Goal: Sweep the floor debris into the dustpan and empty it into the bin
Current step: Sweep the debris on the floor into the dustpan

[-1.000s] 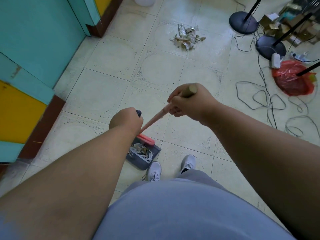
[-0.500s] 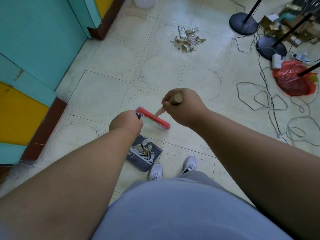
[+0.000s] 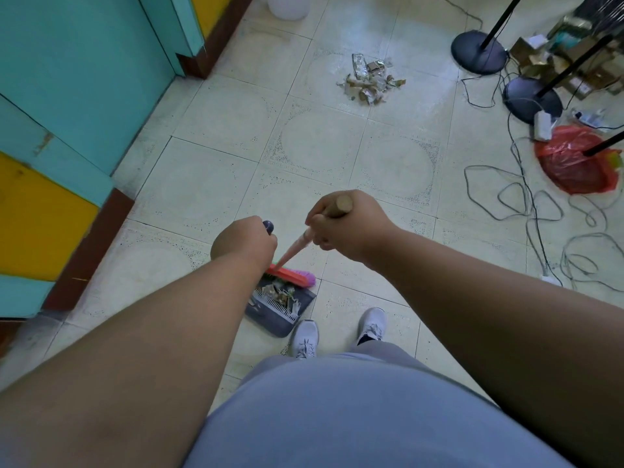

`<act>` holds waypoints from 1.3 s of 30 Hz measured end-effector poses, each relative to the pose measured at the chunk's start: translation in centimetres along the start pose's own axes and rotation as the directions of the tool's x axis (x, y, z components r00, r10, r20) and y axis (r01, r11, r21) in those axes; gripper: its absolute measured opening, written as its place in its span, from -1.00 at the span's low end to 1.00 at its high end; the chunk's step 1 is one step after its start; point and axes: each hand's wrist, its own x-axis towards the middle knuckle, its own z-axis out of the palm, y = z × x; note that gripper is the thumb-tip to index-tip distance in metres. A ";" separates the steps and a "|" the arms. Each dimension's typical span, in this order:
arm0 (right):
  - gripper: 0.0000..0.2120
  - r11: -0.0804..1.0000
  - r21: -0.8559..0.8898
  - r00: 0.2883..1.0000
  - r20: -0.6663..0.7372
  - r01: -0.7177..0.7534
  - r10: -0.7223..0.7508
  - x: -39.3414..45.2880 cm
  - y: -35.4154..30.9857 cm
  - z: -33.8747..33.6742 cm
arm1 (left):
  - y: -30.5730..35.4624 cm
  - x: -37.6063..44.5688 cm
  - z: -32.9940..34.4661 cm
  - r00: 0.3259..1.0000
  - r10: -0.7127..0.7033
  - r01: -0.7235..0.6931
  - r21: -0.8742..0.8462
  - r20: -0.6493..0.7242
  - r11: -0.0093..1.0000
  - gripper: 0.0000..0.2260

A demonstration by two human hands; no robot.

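Broom head set at the mouth of a loaded dustpan.

The dustpan's upright handle is gripped by the left hand, and the broom pole's top is clenched in the right hand. Scraps lie inside the pan, just in front of the shoes. A debris pile is left on the far tiles, well apart, with a red bag among cables at the right.

Even, soft daylight-ish light, medium bright. Pale glare patch on tiled floor at top centre. Shadows weak and diffuse. Strong wide-angle bending at edges; forearms near frame bottom look stretched and soft. Centre sharp, slight cool cast.
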 end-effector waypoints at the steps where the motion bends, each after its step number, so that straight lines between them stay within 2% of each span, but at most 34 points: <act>1: -0.82 0.999 0.038 1.000 -0.010 -0.016 0.016 0.0 -0.3 -0.3 | -0.1 -0.1 0.0 1.000 0.003 -0.003 0.000 -0.006 1.000 -0.87; 5: -0.84 0.992 0.127 0.996 -0.079 -0.026 0.036 0.0 -1.1 -1.2 | -0.4 -0.2 -0.1 1.000 0.008 -0.008 0.002 -0.027 1.000 -0.85; 8: -0.84 0.998 0.065 0.991 -0.133 0.014 -0.005 -0.2 -1.9 -1.4 | -0.5 0.0 -0.3 1.000 -0.008 0.008 0.000 -0.028 1.000 -0.84; 15: -0.83 0.982 -0.144 0.981 -0.137 0.120 -0.139 -0.3 -2.3 -0.8 | -0.8 -0.1 -0.6 1.000 -0.001 0.000 -0.005 -0.009 1.000 -0.84; 20: -0.84 0.976 -0.186 0.981 -0.132 0.115 -0.141 0.7 -0.4 -0.2 | -2.2 0.4 -0.4 0.999 -0.036 0.036 -0.030 0.005 0.999 -0.86; 27: -0.82 1.000 -0.011 0.991 -0.137 0.009 -0.010 0.8 0.9 1.6 | -2.2 0.2 -0.4 0.999 -0.046 0.046 0.002 0.024 0.999 -0.83; 32: -0.81 0.991 0.123 0.998 -0.040 -0.048 0.053 0.4 -1.1 3.1 | -2.3 0.6 -0.5 0.998 -0.061 0.061 -0.009 0.001 0.998 -0.84; 39: -0.82 0.998 0.055 0.999 -0.033 0.032 -0.030 -0.4 -2.8 3.1 | -2.7 0.6 -0.6 0.997 -0.071 0.071 0.008 0.003 0.997 -0.82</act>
